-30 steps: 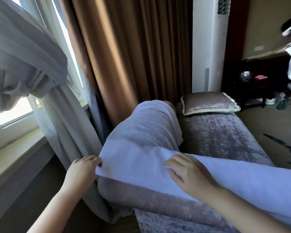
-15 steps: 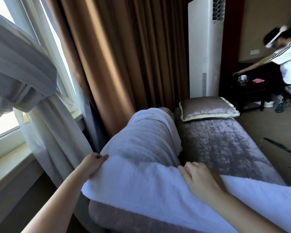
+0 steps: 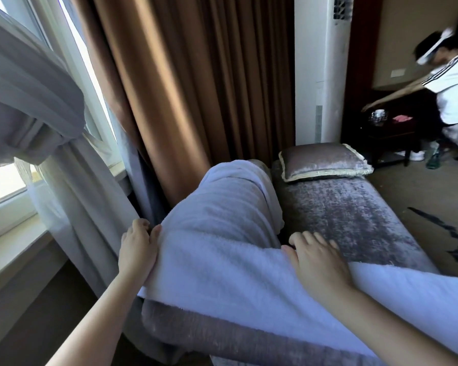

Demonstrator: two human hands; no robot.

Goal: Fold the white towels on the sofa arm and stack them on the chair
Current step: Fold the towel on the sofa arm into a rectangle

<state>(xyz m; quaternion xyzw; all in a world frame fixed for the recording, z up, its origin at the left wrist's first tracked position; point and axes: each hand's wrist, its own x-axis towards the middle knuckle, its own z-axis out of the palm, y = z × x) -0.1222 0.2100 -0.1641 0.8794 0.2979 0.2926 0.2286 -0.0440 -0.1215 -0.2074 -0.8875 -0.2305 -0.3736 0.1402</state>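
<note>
The white towel (image 3: pixel 222 276) is lying across the sofa arm (image 3: pixel 196 332), the left hand (image 3: pixel 138 250) pinching its window-side edge against the crowding grey curtain (image 3: pixel 77 196), the right hand (image 3: pixel 319 261) pressing flat with fingers slightly spread, a second towel (image 3: pixel 233 199) draping just beyond.

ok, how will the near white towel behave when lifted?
Likely floppy: the near white towel drapes over the sofa arm, following its curve. Probably not slippery: fuzzy pile. Lifted by one edge, the rest would probably sag.
</note>
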